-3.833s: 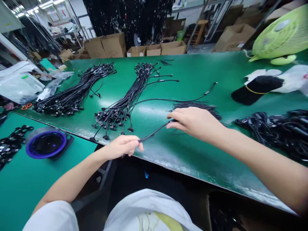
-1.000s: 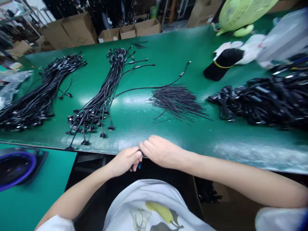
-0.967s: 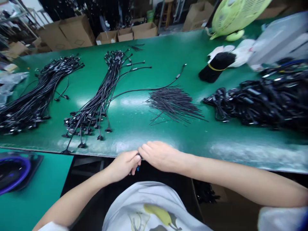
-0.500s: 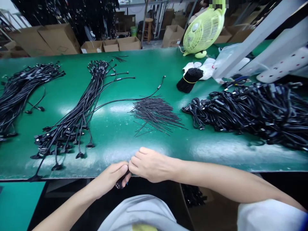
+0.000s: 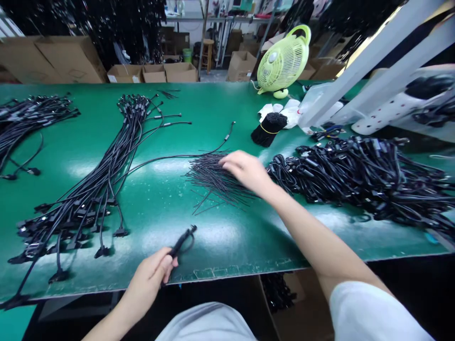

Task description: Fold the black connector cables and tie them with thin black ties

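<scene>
Brown cardboard boxes [image 5: 152, 73] stand beyond my green matted desk [image 5: 159, 208]; my left grip [image 5: 147, 279] clenches a black cable plug [image 5: 182, 241], my right grip [image 5: 245, 171] lies open on a pile of thin black wires [image 5: 215, 182].

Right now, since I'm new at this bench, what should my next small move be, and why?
Probably draw one thin black wire from the loose pile with your right hand. Its fingers already rest on that pile, while your left hand is occupied gripping a black cable end.
</scene>
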Demonstrator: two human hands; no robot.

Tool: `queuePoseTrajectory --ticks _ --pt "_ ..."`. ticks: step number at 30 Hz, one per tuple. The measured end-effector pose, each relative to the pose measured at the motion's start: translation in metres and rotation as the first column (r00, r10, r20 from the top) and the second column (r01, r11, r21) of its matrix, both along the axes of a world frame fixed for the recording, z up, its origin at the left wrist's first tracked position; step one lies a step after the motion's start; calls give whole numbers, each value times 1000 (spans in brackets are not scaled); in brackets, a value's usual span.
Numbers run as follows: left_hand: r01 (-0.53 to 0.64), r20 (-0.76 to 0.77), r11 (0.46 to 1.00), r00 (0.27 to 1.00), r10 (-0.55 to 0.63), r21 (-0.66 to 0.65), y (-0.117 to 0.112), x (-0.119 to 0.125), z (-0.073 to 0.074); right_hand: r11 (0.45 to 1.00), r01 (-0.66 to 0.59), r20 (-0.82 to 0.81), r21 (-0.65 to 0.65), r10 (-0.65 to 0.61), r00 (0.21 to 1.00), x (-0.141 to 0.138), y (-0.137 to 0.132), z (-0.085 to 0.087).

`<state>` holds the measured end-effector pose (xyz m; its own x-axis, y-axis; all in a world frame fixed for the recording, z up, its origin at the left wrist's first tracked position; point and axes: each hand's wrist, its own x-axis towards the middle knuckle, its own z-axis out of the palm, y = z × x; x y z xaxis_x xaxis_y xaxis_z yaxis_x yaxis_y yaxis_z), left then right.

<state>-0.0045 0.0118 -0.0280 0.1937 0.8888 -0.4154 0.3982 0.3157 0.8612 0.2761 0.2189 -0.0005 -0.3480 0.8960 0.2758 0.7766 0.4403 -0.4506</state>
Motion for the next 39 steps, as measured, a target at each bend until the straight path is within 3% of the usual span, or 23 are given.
queuePoseTrajectory --ticks 2,4,8,12,14,16,17,20,23,25,26,27,28,30,31,32,36,39 --pt "-136 163 989 976 142 -48 0 -3 -1 980 190 42 55 -193 980 20 39 -15" --pt "-241 302 966 918 258 -92 -1 -3 -2 969 238 83 72 -243 966 32 63 -30" --pt "-373 443 909 795 416 -184 -2 1 0 957 265 131 117 -279 951 37 60 -39" --pt "-390 564 898 703 434 -205 0 7 3 952 267 72 150 -280 957 14 6 -24" --pt "-383 607 904 677 415 -191 1 12 4 992 111 -73 63 -106 992 -14 -37 -20" --pt "-376 635 908 659 404 -187 2 19 3 983 -136 -293 -127 94 951 -49 -84 -20" --pt "-372 647 910 650 398 -186 2 21 2 950 -228 -368 -213 138 920 -67 -106 -23" --pt "-371 671 915 640 375 -159 -1 24 -2 883 -325 -515 -339 115 849 -106 -152 -32" --pt "-394 629 917 698 343 -63 -6 19 -5 912 -333 -414 -239 215 885 -118 -168 -32" --pt "-410 529 911 782 329 39 -9 14 -4 942 -334 -143 34 335 931 -116 -169 -26" --pt "-417 456 902 828 327 111 -10 12 -4 902 -375 27 212 378 925 -114 -168 -21" --pt "-416 379 888 867 323 195 -10 10 -3 810 -451 186 375 411 892 -112 -166 -16" --pt "-406 308 869 897 318 285 -11 8 -2 681 -549 325 484 443 836 -112 -163 -10" --pt "-366 204 828 930 307 424 -12 6 0 438 -724 529 534 495 689 -113 -156 1" --pt "-342 178 826 940 292 448 -13 4 0 365 -782 597 505 506 622 -114 -153 6" --pt "-312 165 845 950 266 434 -14 3 0 326 -823 646 466 509 568 -116 -151 10" --pt "-222 260 961 950 175 163 -14 -3 -2 288 -894 733 342 513 446 -120 -148 22" --pt "-204 426 978 883 198 -32 -13 -6 -4 223 -936 826 271 446 345 -120 -150 27"
